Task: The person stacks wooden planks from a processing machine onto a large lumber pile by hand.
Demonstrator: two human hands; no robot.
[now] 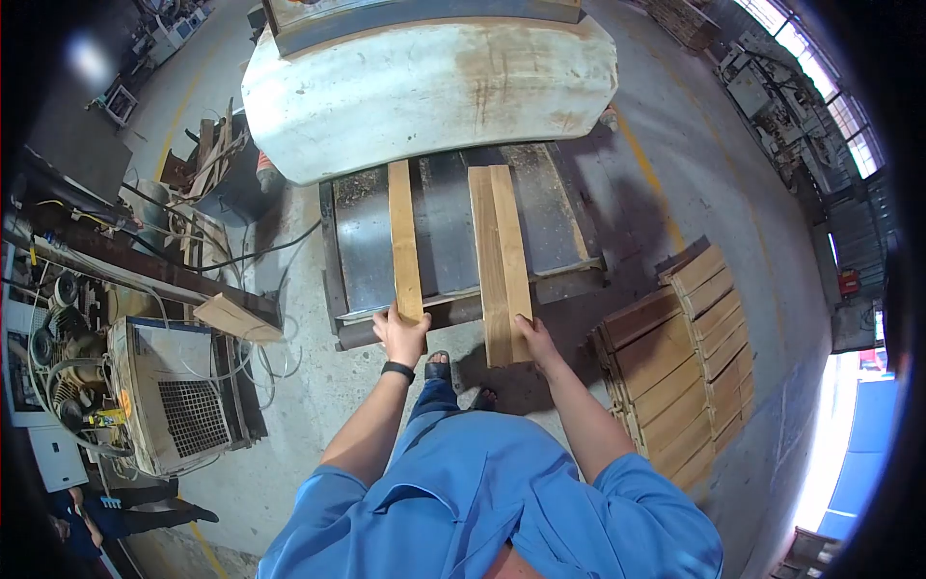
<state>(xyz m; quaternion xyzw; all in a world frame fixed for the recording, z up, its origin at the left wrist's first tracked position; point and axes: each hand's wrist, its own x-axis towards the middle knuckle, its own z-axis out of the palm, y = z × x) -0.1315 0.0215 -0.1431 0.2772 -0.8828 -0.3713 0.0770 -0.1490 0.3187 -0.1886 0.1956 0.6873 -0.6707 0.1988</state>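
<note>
My left hand (402,335) is closed round the near end of a narrow wooden board (403,241), which lies lengthwise on a metal machine table (444,232). To its right, two boards lie side by side: a darker one (490,261) and a lighter one (511,241). My right hand (536,341) grips the right edge of the lighter board near its close end. The far ends of all three boards reach toward a white machine hood (424,92). A black band is on my left wrist.
Stacked boards (666,376) stand on the floor at the right. A machine with a black grille (193,415) and a wooden block (237,318) are at the left. Scrap wood fills a dark bin (227,183). Another person (106,516) is at the lower left. Cables cross the left floor.
</note>
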